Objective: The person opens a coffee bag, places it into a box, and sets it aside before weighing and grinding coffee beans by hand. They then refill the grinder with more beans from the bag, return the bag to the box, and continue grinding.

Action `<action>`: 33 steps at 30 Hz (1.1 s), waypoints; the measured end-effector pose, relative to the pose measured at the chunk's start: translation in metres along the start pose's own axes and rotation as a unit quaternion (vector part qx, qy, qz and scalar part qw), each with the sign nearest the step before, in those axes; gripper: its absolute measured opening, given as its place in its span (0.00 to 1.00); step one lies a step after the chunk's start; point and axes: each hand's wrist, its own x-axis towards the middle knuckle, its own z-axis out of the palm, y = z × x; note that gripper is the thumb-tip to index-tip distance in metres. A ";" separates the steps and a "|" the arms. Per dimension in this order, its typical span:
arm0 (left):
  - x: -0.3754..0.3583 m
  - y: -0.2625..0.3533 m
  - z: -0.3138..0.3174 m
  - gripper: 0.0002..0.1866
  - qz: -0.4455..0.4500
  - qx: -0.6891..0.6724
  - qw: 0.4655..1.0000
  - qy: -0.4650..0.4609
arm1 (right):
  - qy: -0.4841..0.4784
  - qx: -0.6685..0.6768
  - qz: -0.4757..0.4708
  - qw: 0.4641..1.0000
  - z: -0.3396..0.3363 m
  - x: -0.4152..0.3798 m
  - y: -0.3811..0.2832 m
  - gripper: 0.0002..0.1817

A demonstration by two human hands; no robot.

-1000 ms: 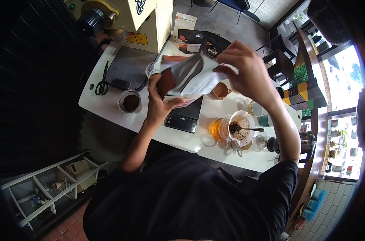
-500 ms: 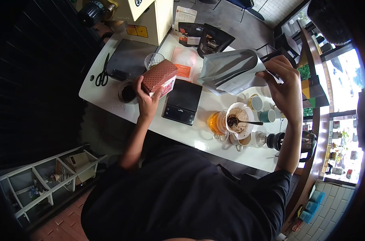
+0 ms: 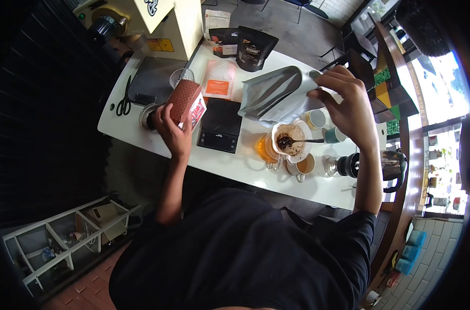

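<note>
My left hand (image 3: 168, 126) grips a red patterned box (image 3: 186, 102) over the left part of the white table (image 3: 229, 168), just above a glass cup of dark grounds (image 3: 145, 118). My right hand (image 3: 346, 106) holds a silver foil bag (image 3: 273, 95) by its top edge, lifted above a white dripper with a spoon in it (image 3: 290, 140). A black scale (image 3: 220, 125) lies between the two hands.
A cream machine (image 3: 162, 26) stands at the back left, with scissors (image 3: 124, 101) beside a grey tray. Black coffee bags (image 3: 245, 46), an orange pouch (image 3: 218, 80), a glass server of amber liquid (image 3: 266, 150), several cups and a kettle (image 3: 387, 168) crowd the table.
The hands separated: the silver bag came out of the red box and moved right with my right hand. The box went left and down toward the cup of grounds.
</note>
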 end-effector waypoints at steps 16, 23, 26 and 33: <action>-0.011 0.018 -0.029 0.49 0.018 0.111 0.992 -0.061 | -0.022 0.028 -0.011 0.999 0.004 -0.026 0.000 0.08; 0.019 0.096 -0.071 0.49 0.083 -0.334 0.932 -0.110 | -0.043 0.066 -0.042 0.996 0.001 -0.037 -0.013 0.09; 0.041 0.130 -0.075 0.53 0.031 -0.527 0.758 -0.383 | -0.072 0.129 -0.084 0.985 0.011 -0.047 -0.033 0.08; 0.011 0.144 -0.069 0.58 -0.159 -0.636 0.436 -0.617 | -0.128 0.173 -0.079 0.973 0.025 -0.092 -0.054 0.14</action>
